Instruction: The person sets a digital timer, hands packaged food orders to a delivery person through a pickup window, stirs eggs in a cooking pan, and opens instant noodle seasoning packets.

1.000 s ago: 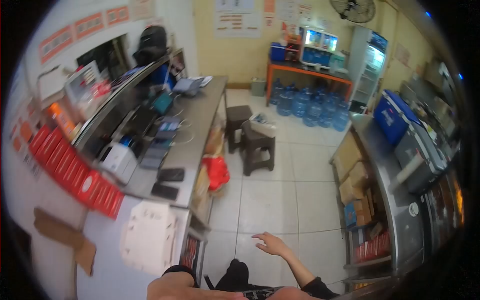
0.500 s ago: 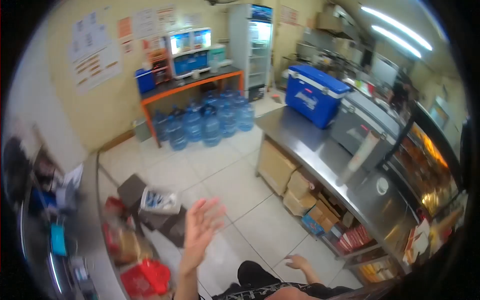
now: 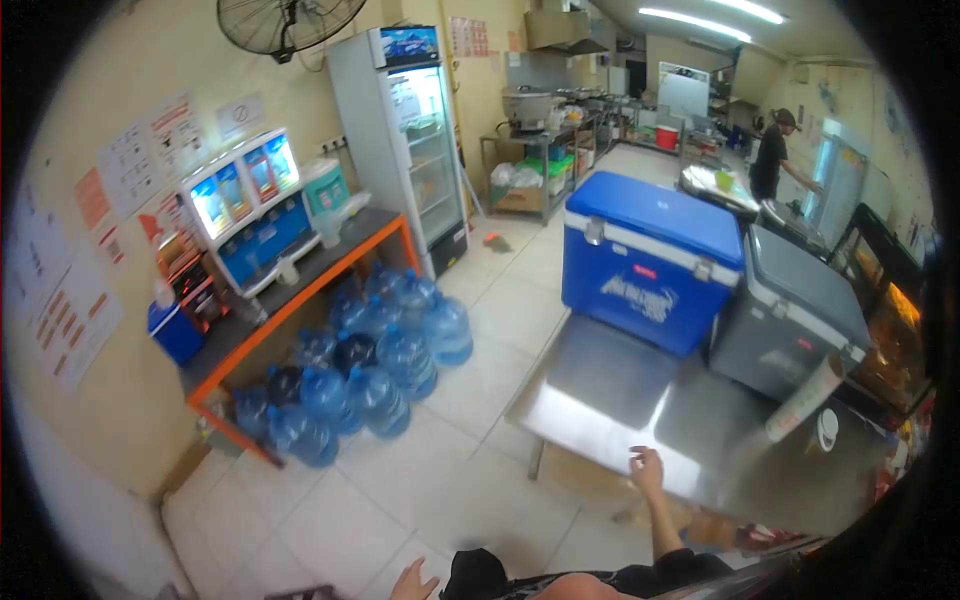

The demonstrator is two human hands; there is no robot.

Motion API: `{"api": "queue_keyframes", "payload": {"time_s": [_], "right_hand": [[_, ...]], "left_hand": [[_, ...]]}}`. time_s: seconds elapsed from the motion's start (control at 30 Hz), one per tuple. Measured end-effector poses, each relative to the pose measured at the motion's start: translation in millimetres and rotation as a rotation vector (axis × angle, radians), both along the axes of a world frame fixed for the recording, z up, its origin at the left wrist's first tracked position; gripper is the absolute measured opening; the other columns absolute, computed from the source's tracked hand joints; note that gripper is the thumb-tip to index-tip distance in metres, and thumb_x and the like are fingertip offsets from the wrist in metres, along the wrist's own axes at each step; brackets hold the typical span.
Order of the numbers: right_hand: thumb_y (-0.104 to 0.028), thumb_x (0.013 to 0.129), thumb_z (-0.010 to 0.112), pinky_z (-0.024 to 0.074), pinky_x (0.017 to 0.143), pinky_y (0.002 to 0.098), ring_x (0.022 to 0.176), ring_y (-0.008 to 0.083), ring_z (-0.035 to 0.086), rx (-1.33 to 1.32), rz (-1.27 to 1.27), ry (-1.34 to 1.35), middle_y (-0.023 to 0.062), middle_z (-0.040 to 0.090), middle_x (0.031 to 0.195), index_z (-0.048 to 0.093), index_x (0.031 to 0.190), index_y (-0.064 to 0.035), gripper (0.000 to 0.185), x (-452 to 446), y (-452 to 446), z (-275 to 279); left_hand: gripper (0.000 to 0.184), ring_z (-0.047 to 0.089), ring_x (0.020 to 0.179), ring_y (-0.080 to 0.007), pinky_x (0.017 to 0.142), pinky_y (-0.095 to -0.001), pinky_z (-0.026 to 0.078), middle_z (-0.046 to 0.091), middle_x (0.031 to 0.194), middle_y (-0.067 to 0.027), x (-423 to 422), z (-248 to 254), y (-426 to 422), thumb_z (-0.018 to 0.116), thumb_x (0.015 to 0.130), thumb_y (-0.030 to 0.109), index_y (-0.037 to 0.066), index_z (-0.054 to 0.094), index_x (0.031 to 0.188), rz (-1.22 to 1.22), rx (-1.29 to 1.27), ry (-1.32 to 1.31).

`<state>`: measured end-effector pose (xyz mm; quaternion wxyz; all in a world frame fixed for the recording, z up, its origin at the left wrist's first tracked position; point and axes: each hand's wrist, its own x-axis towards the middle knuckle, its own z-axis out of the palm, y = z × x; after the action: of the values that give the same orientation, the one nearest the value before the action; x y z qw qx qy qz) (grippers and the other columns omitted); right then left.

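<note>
My left hand (image 3: 413, 582) is low in the view, cut off by the bottom edge, with its fingers apart and nothing in it. Over the near edge of the steel table (image 3: 600, 412) is my right hand (image 3: 647, 466), its fingers slightly curled and apart, holding nothing. Whether it touches the table I cannot tell. On that table stand a blue cooler box (image 3: 650, 262) and a grey cooler box (image 3: 785, 318). To their front right are an upright, tilted roll (image 3: 806, 398) and a small white round item (image 3: 827, 430).
Large blue water bottles (image 3: 378, 400) stand under an orange-edged table (image 3: 300, 302) bearing a drink dispenser (image 3: 250, 210). A glass-door fridge (image 3: 425, 160) is behind. Another person (image 3: 770, 158) stands at the back right. A heated display case (image 3: 893, 310) is at the right.
The view has turned right and come closer to the cooler boxes. The left counter and stools have left the view. My left hand has lowered; my right hand is now at the steel table.
</note>
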<state>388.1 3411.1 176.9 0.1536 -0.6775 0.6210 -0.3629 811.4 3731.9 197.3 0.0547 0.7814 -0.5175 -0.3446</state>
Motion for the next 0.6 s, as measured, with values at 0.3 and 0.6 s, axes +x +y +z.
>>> {"api": "queue_keyframes", "payload": {"time_s": [0.3, 0.6], "right_hand": [[-0.007, 0.074, 0.053, 0.0414, 0.059, 0.0334, 0.061, 0.0235, 0.052, 0.075, -0.068, -0.136, 0.0099, 0.055, 0.075, 0.059, 0.088, -0.0076, 0.015, 262, -170, -5], [-0.022, 0.080, 0.054, 0.0412, 0.082, 0.0412, 0.100, 0.0342, 0.049, 0.480, -0.499, -0.212, 0.0240, 0.050, 0.106, 0.050, 0.110, -0.0066, 0.034, 383, -288, -66]], "left_hand": [[0.085, 0.041, 0.112, -0.0415, 0.093, -0.0440, 0.035, 0.032, 0.129, -0.0279, 260, -18, -356, 0.064, 0.070, 0.040, 0.008, 0.018, 0.134, 0.022, 0.089, -0.158], [0.077, 0.042, 0.109, -0.0396, 0.086, -0.0446, 0.039, 0.038, 0.122, -0.0244, 306, 90, -832, 0.059, 0.075, 0.035, 0.012, 0.017, 0.135, -0.311, -0.475, -0.161]]}}
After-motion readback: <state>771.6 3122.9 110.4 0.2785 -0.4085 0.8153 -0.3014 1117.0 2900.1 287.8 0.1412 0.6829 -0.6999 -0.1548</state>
